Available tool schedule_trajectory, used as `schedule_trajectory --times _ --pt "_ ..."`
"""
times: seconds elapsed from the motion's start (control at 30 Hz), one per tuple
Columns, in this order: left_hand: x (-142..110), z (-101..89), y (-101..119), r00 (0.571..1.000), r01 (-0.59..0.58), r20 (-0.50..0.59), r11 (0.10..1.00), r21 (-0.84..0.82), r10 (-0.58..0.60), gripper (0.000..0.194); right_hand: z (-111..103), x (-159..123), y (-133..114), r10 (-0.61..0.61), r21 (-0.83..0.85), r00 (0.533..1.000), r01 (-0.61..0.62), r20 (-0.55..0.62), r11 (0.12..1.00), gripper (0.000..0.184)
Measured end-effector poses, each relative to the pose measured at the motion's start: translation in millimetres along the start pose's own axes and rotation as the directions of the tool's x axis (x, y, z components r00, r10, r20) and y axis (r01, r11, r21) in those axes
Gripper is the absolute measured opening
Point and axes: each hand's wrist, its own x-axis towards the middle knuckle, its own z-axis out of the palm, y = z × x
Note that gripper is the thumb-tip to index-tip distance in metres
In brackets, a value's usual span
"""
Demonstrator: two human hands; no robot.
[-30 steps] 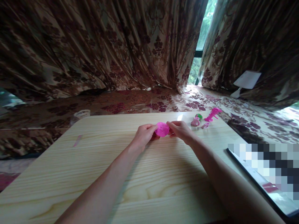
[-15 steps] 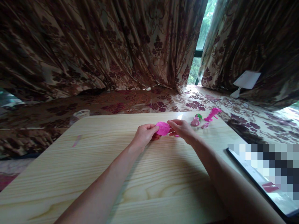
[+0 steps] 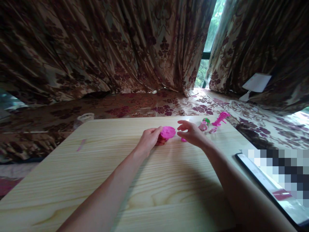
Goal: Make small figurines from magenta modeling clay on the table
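A round, flat pink disc, its surface slightly uneven, is pinched at its left edge by my left hand. Whether it is plastic or dough I cannot tell. My right hand is just right of the disc, apart from it, with thumb and fingers spread and nothing between them. Partly hidden under that hand, a small pink piece lies on the wooden table. Beyond my right hand are a pale pink toy piece, a green ball-like piece and a small pink ring-shaped piece.
A bright pink toy part stands at the table's back right corner. A dark-edged tablet-like object lies along the right side. A thin pink strip rests on the left. Behind are a white lamp and patterned curtains.
My right hand has let go of the disc's right edge and moved slightly right, its fingers opening. The disc stays in my left hand and is tilted flatter.
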Motion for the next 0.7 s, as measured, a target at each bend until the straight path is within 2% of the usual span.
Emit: schedule_trajectory --times 0.13,0.27,0.47,0.57,0.7 --pt "1 -3.3 -1 1.0 0.009 -0.025 1.0 -0.01 -0.009 0.032 3 -11 -3 -0.091 -0.207 0.996 0.089 -0.002 0.974 0.07" --pt "2 -6.4 -3 0.999 0.02 -0.031 0.999 -0.034 -0.021 0.03 23 -20 -10 -0.167 -0.278 0.986 0.155 -0.021 0.948 0.082" --pt "3 -9.1 -5 1.0 0.007 -0.012 0.999 -0.045 -0.007 0.028 55 -16 -12 -0.129 -0.348 0.989 0.098 -0.067 0.932 0.085" --pt "2 -9.1 -4 1.0 -0.002 -0.014 0.999 -0.046 0.002 0.03 60 -14 -11 -0.118 -0.363 0.988 0.074 -0.1 0.929 0.081" --pt "-1 -8.9 0 1.0 -0.009 -0.019 0.999 -0.045 0.008 0.039 56 -15 -10 -0.167 -0.29 0.97 0.11 -0.178 0.951 0.077"
